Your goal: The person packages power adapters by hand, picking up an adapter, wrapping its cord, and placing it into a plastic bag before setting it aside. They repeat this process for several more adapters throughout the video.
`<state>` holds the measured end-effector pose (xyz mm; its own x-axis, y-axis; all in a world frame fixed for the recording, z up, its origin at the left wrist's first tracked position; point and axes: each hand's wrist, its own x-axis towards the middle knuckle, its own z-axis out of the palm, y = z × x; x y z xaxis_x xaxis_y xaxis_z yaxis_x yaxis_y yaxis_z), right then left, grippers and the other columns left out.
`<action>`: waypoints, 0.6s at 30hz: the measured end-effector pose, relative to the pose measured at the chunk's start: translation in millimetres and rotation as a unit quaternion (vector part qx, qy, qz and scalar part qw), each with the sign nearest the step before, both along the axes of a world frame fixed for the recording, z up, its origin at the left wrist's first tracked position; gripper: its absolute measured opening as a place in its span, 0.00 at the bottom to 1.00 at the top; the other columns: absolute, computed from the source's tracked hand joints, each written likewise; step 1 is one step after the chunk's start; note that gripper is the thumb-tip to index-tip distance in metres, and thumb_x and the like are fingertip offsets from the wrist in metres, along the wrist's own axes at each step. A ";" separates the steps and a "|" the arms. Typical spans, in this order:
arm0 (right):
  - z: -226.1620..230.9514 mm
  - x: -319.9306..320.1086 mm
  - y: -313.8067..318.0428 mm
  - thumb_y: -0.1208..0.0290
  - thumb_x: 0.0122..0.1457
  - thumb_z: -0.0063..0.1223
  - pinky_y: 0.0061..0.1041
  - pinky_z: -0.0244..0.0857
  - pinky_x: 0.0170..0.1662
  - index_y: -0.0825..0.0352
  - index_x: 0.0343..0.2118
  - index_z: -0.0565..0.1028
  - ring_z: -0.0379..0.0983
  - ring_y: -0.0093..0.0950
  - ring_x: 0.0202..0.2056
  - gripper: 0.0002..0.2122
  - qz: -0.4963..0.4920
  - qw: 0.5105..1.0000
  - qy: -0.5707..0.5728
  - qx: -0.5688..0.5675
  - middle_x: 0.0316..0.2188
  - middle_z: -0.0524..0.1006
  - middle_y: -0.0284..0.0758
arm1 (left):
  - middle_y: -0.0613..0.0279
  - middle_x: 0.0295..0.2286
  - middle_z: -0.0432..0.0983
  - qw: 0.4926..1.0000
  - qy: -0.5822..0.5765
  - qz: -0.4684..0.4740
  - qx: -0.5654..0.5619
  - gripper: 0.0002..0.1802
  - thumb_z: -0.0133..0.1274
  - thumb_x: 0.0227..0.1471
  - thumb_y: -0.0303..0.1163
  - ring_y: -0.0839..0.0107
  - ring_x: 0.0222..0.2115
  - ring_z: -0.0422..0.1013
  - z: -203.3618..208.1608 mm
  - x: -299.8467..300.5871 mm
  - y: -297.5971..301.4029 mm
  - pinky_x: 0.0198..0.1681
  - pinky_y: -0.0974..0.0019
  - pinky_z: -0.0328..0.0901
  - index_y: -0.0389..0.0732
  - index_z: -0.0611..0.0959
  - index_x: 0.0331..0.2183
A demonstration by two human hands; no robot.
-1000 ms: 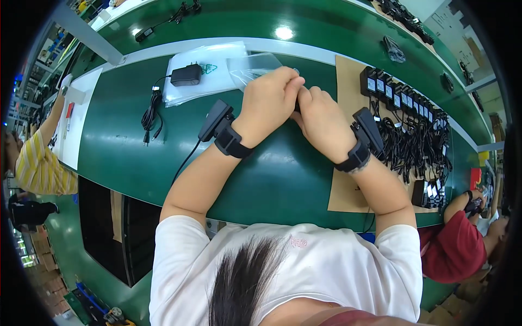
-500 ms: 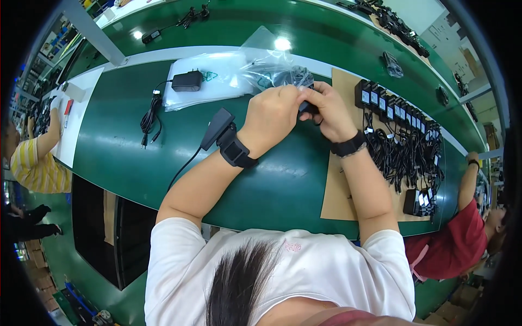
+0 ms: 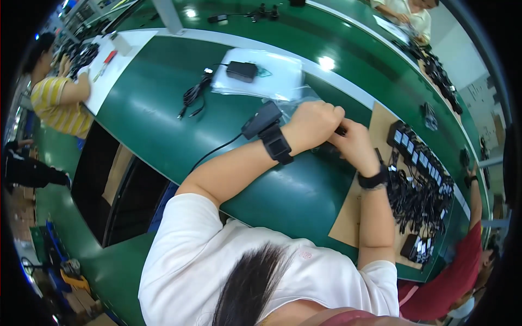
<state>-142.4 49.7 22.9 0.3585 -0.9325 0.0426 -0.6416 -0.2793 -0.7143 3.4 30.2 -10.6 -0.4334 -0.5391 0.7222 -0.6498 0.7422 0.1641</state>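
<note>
My left hand point(image 3: 315, 125) is closed, its fingers bent in against my right hand point(image 3: 354, 145). Both grip a clear plastic bag point(image 3: 305, 95) with a black power adapter point(image 3: 341, 131) in it, mostly hidden behind my fingers. Part of the bag shows beyond my left hand. Just past it, a stack of flat clear bags point(image 3: 283, 68) lies on the green table point(image 3: 239, 187), and another black power adapter point(image 3: 242, 71) rests on top. Its coiled cable point(image 3: 193, 96) trails off to the left. Each wrist wears a black band.
Rows of black adapters point(image 3: 416, 155) with tangled cables lie on a brown cardboard sheet point(image 3: 348, 225) at the right. A black box point(image 3: 259, 120) sits by my left wrist, with a cord running back. Co-workers are at the left, right and far side. Dark bins stand below the left edge.
The view has swung, so the table things sit farther right and lower. Both hands stay together on the bagged adapter, now turned so that less of it shows. A far co-worker has come into view.
</note>
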 end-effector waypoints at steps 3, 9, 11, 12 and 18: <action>11.3 -13.0 0.2 0.72 0.45 0.57 0.14 0.52 0.13 0.72 0.45 0.64 0.63 0.16 0.13 0.23 -0.065 0.981 -0.104 0.149 0.19 0.72 0.32 | 0.59 0.18 0.71 0.999 0.027 -0.018 0.006 0.06 0.52 0.38 0.28 0.63 0.20 0.70 2.5 2.8 -0.6 0.23 0.64 0.65 0.41 0.74 0.24; 2.2 -7.9 2.8 0.74 0.45 0.56 0.16 0.61 0.26 0.68 0.40 0.68 0.69 0.18 0.23 0.17 -0.069 0.985 -0.156 -0.020 0.22 0.73 0.32 | 0.57 0.19 0.73 0.975 0.205 -0.047 0.069 0.06 0.51 0.46 0.29 0.66 0.19 0.71 4.4 -6.2 4.5 0.22 0.66 0.65 0.36 0.76 0.26; -4.5 -2.2 7.6 0.75 0.44 0.56 0.21 0.64 0.32 0.69 0.37 0.69 0.71 0.23 0.28 0.15 -0.044 0.987 -0.079 -0.137 0.25 0.74 0.35 | 0.59 0.19 0.73 0.892 0.378 -0.051 0.243 0.06 0.50 0.48 0.29 0.74 0.20 0.70 6.4 -10.1 -0.8 0.23 0.70 0.64 0.35 0.75 0.28; 0.2 5.5 13.0 0.76 0.44 0.56 0.24 0.65 0.33 0.71 0.35 0.70 0.73 0.30 0.30 0.14 -0.037 0.985 -0.050 -0.159 0.27 0.74 0.40 | 0.52 0.21 0.73 0.870 0.390 -0.052 0.297 0.09 0.51 0.45 0.32 0.58 0.22 0.71 9.0 -6.8 -2.3 0.24 0.63 0.64 0.35 0.76 0.26; -7.3 7.9 -5.2 0.75 0.48 0.52 0.22 0.62 0.20 0.71 0.28 0.74 0.70 0.25 0.16 0.06 -0.095 0.975 -0.198 -0.020 0.14 0.72 0.36 | 0.53 0.19 0.73 0.962 0.208 -0.055 0.169 0.04 0.51 0.46 0.29 0.56 0.21 0.71 19.1 -7.3 12.9 0.24 0.63 0.65 0.39 0.76 0.26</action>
<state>-134.5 44.6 15.6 0.1266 -0.9752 0.1815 -0.3598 -0.2156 -0.9078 -3.9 43.1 8.5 -0.2122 -0.7414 0.6367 -0.3970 0.6607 0.6370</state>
